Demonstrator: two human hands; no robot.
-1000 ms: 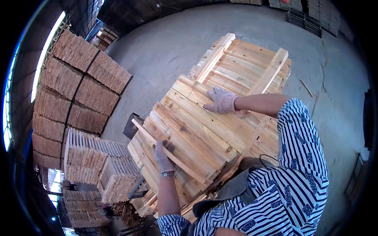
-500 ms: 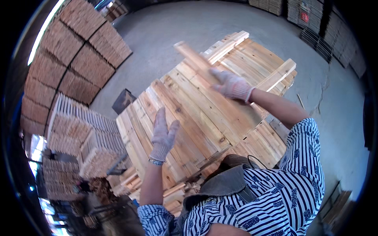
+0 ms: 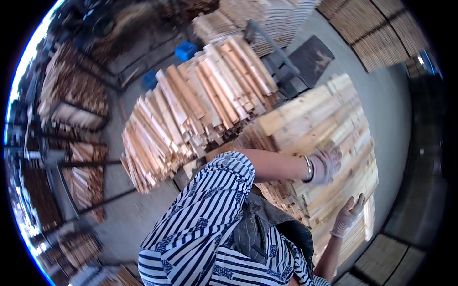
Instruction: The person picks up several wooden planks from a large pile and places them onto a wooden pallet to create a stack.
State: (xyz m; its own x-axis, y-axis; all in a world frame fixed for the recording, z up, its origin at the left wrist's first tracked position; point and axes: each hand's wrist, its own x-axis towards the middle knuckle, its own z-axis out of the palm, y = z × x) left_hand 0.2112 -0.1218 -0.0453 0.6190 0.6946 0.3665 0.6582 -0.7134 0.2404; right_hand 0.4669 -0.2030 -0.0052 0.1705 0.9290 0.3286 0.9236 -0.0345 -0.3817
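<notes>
Closest is the blue and white striped shirt [image 3: 195,219], with a dark grey apron [image 3: 250,226] on its front. The left hand [image 3: 326,164] wears a pale knit glove, and a shiny bracelet [image 3: 309,168] goes round the wrist. Its fingers are stretched out over the flat boards, and I see nothing held in it. It is blurry, so I cannot tell if it touches the wood. The right hand [image 3: 349,214] has a glove too. Its thumb and fingers are apart, and it is near the boards' right edge.

The wooden boards [image 3: 312,126] lie side by side under both hands, on top of a stack. To the left is a big pile of loose wood sticks [image 3: 195,97]. Past that sits a blue crate [image 3: 186,50]. A dark flat panel [image 3: 312,59] is beyond the boards. Farther off, at the top right, stands a tall stack of wood [image 3: 377,35].
</notes>
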